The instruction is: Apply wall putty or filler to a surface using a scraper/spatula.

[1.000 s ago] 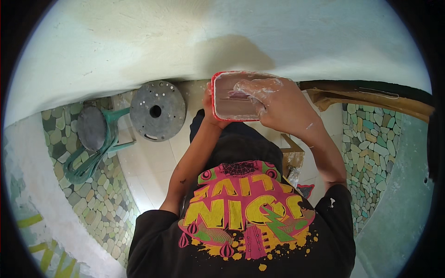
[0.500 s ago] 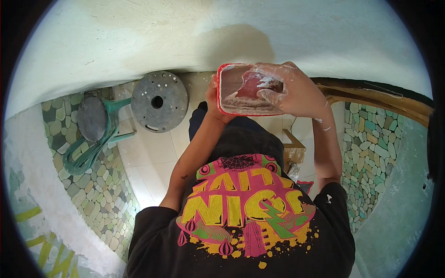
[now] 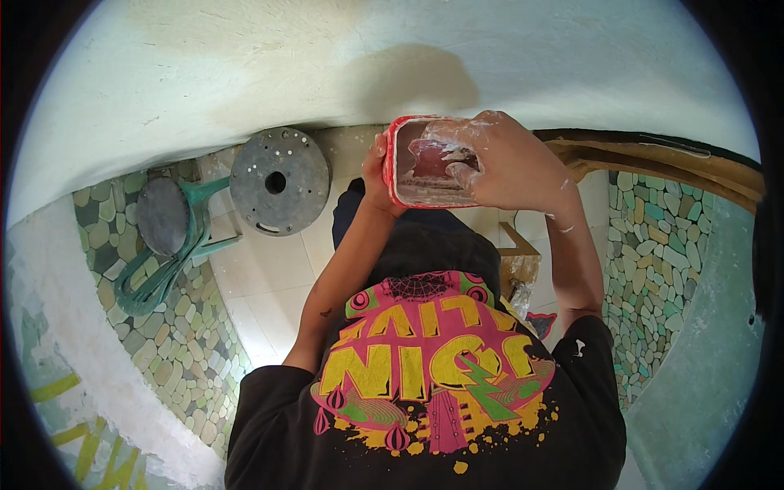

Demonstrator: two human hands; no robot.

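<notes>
A red rectangular tub (image 3: 390, 163), its inside smeared with whitish paste, is held up close to the pale wall. My left hand (image 3: 377, 175) grips its left end, the thumb showing at the rim and the other fingers mostly hidden. My right hand (image 3: 510, 163), streaked with white paste, reaches into the tub from the right. Its fingers and thumb are bent together near a reddish flat patch (image 3: 426, 158) with a pale edge. Whether that patch is a held tool or the bare tub bottom, I cannot tell; the grip itself is largely covered by the hand.
The pale wall (image 3: 269, 57) curves across the far side. At left are a round grey disc (image 3: 298, 202) with a centre hole and a green frame (image 3: 194, 220) beside a dark round pad (image 3: 162, 216). Brown wooden pieces (image 3: 653, 163) lie at right, above pebble flooring (image 3: 653, 269).
My right hand has moved left, deeper into the tub, and the reddish patch looks smaller. The tub has shifted slightly right and nearer to me, still in my left hand.
</notes>
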